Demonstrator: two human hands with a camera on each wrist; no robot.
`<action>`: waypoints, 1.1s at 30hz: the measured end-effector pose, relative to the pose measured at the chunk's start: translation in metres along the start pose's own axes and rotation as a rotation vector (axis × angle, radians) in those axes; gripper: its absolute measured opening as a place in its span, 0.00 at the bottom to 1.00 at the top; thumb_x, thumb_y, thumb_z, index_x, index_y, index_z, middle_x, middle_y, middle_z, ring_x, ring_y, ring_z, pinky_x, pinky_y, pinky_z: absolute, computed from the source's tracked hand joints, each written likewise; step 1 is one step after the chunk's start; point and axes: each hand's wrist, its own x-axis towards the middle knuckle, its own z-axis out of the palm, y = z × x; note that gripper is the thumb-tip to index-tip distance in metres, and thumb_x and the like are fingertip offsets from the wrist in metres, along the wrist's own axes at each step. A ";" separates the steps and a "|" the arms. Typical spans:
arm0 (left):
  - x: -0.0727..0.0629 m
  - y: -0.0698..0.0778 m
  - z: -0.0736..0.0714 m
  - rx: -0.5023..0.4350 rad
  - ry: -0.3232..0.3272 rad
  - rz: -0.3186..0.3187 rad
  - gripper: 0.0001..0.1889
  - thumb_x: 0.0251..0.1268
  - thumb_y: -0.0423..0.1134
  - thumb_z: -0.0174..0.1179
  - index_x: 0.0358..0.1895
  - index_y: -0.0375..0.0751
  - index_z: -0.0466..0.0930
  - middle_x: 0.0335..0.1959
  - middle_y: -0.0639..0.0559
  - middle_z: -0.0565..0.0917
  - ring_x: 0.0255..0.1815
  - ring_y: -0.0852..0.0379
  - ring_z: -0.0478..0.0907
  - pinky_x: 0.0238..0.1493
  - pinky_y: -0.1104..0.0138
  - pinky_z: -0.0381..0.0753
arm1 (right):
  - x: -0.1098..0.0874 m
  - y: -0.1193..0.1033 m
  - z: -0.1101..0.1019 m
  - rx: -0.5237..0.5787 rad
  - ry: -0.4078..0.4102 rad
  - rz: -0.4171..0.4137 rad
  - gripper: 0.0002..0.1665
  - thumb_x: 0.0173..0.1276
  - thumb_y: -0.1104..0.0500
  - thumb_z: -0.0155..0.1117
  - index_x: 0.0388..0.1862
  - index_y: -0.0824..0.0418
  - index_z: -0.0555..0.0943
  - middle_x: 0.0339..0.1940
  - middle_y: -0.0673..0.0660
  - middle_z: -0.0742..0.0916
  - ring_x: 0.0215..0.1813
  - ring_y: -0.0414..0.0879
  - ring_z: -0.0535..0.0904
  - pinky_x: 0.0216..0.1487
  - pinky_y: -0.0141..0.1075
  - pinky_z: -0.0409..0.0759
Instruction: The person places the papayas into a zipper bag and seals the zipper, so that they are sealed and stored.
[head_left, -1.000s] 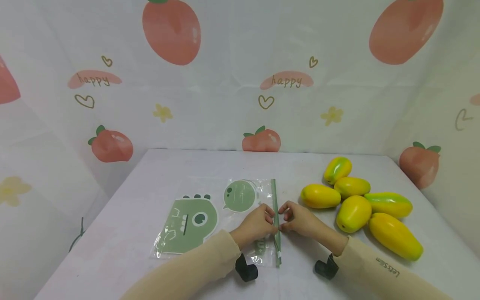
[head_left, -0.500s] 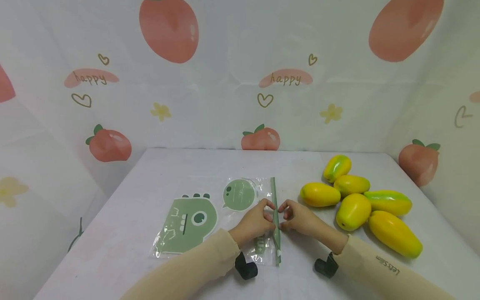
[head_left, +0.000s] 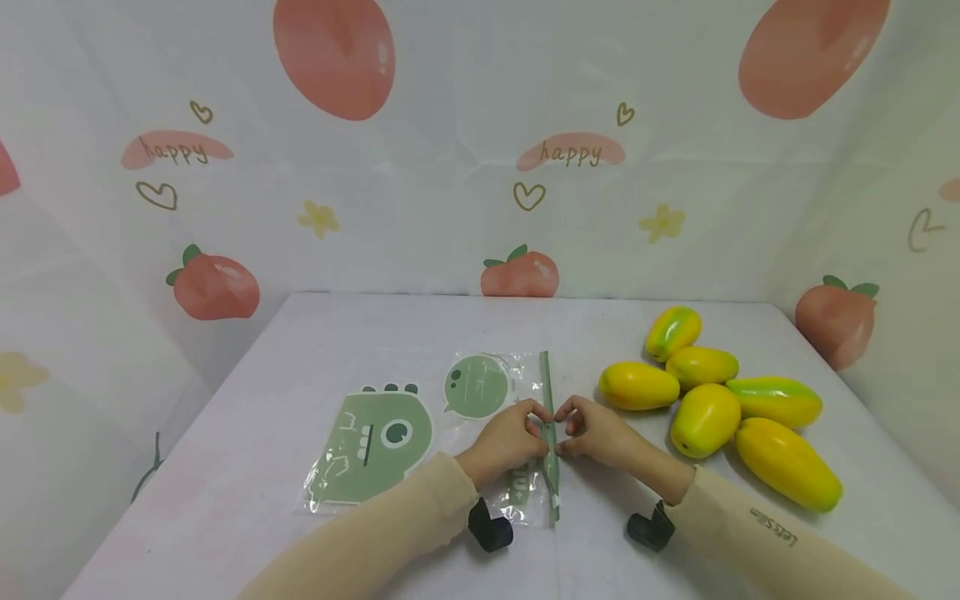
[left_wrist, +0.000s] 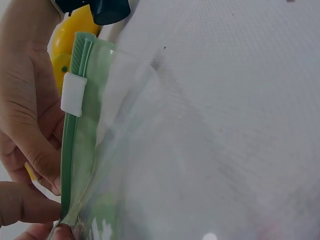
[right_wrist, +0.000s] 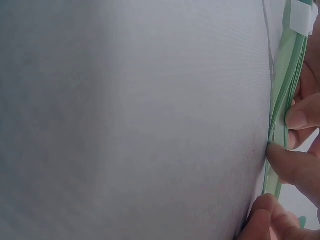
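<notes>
"happy" twice on backdrop [head_left: 420, 200], "LetsSlim" on right sleeve [head_left: 750, 546]

Wht backdrop [head_left: 420, 208] w/ peaches [head_left: 217, 286], 2 "happy" prints [head_left: 570, 152]; wht tbl [head_left: 225, 492] in front.

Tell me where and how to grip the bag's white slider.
I'd pinch the white slider by its two broad faces, coming from the green strip's end nearest the person. It is a small block straddling the strip close to that end, while the left hand and right hand are farther along it.
</notes>
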 end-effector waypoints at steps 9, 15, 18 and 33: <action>0.002 0.001 -0.001 -0.001 0.004 -0.028 0.19 0.43 0.26 0.64 0.43 0.41 0.79 0.24 0.55 0.75 0.23 0.60 0.70 0.24 0.71 0.68 | 0.002 -0.001 -0.001 0.004 -0.002 -0.002 0.23 0.52 0.66 0.75 0.45 0.62 0.75 0.29 0.53 0.77 0.31 0.44 0.72 0.33 0.33 0.72; 0.001 0.002 -0.001 -0.015 -0.001 -0.042 0.18 0.44 0.26 0.64 0.43 0.41 0.78 0.24 0.55 0.75 0.23 0.61 0.70 0.23 0.71 0.68 | 0.001 0.000 -0.002 0.039 -0.013 -0.025 0.23 0.53 0.66 0.74 0.46 0.63 0.74 0.27 0.53 0.76 0.29 0.43 0.71 0.31 0.32 0.71; 0.001 0.002 -0.001 -0.018 -0.002 -0.044 0.18 0.44 0.26 0.64 0.43 0.40 0.78 0.25 0.55 0.76 0.23 0.61 0.71 0.23 0.72 0.69 | 0.000 0.001 -0.002 0.048 -0.018 -0.039 0.23 0.54 0.65 0.74 0.47 0.63 0.74 0.27 0.53 0.76 0.28 0.43 0.71 0.31 0.32 0.71; -0.002 0.003 -0.004 -0.173 -0.018 -0.060 0.19 0.45 0.22 0.57 0.44 0.39 0.75 0.17 0.55 0.73 0.14 0.61 0.70 0.19 0.73 0.73 | -0.001 -0.001 0.002 -0.001 -0.004 -0.013 0.25 0.52 0.63 0.76 0.49 0.57 0.77 0.27 0.53 0.76 0.29 0.45 0.71 0.31 0.34 0.69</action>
